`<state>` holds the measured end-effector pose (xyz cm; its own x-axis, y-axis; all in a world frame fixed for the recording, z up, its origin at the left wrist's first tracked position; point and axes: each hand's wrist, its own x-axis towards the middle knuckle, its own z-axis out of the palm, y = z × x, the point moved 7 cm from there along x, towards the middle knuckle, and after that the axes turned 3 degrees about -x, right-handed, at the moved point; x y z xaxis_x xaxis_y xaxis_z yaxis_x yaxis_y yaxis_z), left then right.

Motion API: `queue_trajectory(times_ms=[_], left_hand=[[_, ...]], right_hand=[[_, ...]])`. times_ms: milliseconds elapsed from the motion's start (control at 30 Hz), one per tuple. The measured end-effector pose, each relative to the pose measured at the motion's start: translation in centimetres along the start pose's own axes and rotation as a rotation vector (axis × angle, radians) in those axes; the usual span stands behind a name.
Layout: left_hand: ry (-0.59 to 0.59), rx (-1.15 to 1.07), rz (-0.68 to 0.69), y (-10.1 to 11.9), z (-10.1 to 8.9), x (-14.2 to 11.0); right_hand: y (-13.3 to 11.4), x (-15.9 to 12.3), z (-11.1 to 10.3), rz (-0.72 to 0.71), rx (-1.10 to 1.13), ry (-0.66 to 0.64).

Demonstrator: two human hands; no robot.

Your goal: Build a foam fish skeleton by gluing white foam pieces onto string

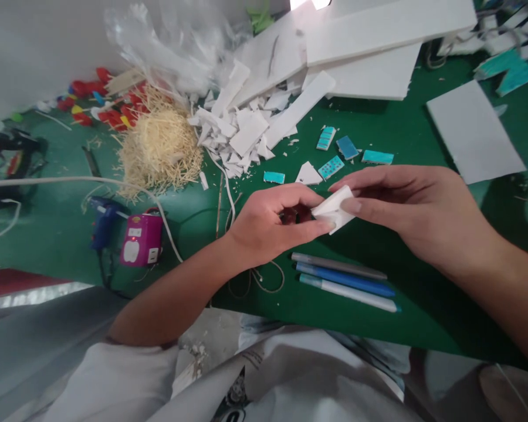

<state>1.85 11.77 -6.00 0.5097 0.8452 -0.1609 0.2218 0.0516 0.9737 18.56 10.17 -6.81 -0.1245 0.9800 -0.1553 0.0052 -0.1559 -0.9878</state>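
Note:
Both my hands hold a small white foam board piece [337, 210] above the green table. My left hand [270, 220] pinches its left end between thumb and fingers. On its right side, my right hand [405, 202] grips it with thumb and fingertips. The piece looks folded or made of two layers; I cannot tell which. Just beyond lie several small blue-painted pieces, among them a dotted one [331, 167] and a striped one [325, 138], plus a white angular scrap [308, 173]. Nearer to me lie a grey pen [338, 265], a blue pen [345, 279] and a white pen [349, 293].
White scraps [249, 129] are heaped beyond my left hand, beside a pile of thin wooden sticks [162, 140]. A blue glue gun [103, 223] and a purple power socket box [141, 239] stand left, with a white cable [70, 180] crossing. White boards [365, 76] lie at the back.

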Motion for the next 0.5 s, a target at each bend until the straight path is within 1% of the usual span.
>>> queue_trajectory(times_ms=[167,367,500], left_hand=[[0.058,0.049,-0.002,0.0,-0.1,-0.1],[0.067,0.115,0.082,0.8,-0.4,-0.5],[0.011,0.104,0.148,1.2,-0.3,-0.3]], right_hand=[[-0.3,-0.4,0.2,-0.023,-0.091,0.000],[-0.1,0.1,0.6,0.014,0.027,-0.053],[0.4,0.3,0.6,0.070,0.085,-0.081]])
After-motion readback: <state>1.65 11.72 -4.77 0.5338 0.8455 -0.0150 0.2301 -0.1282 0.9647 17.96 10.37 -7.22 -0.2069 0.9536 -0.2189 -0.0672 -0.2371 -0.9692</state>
